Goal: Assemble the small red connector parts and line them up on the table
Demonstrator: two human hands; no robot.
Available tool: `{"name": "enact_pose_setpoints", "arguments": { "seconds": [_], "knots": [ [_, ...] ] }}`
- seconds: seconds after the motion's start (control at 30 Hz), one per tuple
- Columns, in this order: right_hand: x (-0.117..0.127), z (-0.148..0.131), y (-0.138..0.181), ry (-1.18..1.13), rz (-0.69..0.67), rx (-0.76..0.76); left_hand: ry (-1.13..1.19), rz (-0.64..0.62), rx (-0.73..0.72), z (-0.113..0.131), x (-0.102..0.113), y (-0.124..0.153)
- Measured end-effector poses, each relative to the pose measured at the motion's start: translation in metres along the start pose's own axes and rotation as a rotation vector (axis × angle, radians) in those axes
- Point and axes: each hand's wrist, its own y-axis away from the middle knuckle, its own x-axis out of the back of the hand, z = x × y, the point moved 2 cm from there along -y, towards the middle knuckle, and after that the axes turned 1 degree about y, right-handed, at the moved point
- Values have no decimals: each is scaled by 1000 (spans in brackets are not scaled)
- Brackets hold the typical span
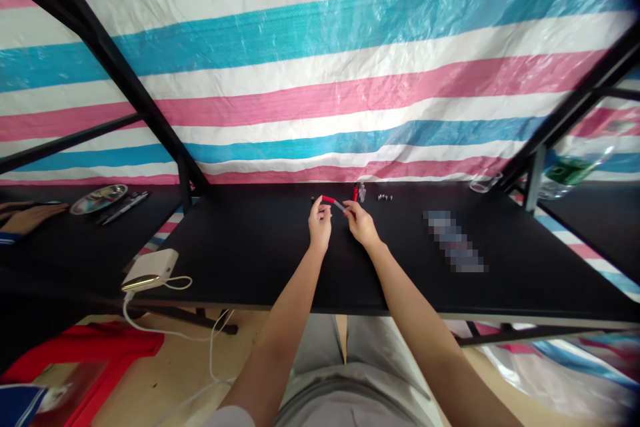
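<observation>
Above the black table, my left hand pinches the red end of a slim pen. The pen's clear end is between the fingers of my right hand. Whether the two parts are joined is too small to tell. Just beyond my right hand stand red pen parts and clear plastic pieces. Farther right lies a row of small metal springs. A small dark piece shows beside my left fingertips.
A white power bank with cables sits front left. At right are a blurred-out flat item, a clear cup and a bottle. On the left table are a metal dish, pens and another person's hand.
</observation>
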Motion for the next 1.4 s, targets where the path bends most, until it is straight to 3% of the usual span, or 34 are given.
{"name": "enact_pose_setpoints", "arguments": {
  "seconds": [0.13,0.57,0.87,1.07,1.23,1.4],
  "knots": [
    [1,1,0,13,27,-8,9,-155,20,1,-2,1],
    [2,-3,0,34,65,29,-54,-338,-11,2,-7,4],
    [-1,1,0,181,51,-15,-38,-380,0,5,-9,6],
    [2,1,1,236,54,-110,-61,-418,-102,8,-11,8],
    [1,6,2,185,113,-208,-169,-243,-188,9,-7,8],
    [-1,12,1,189,142,-193,-359,215,-104,12,19,-3]
  ]
}}
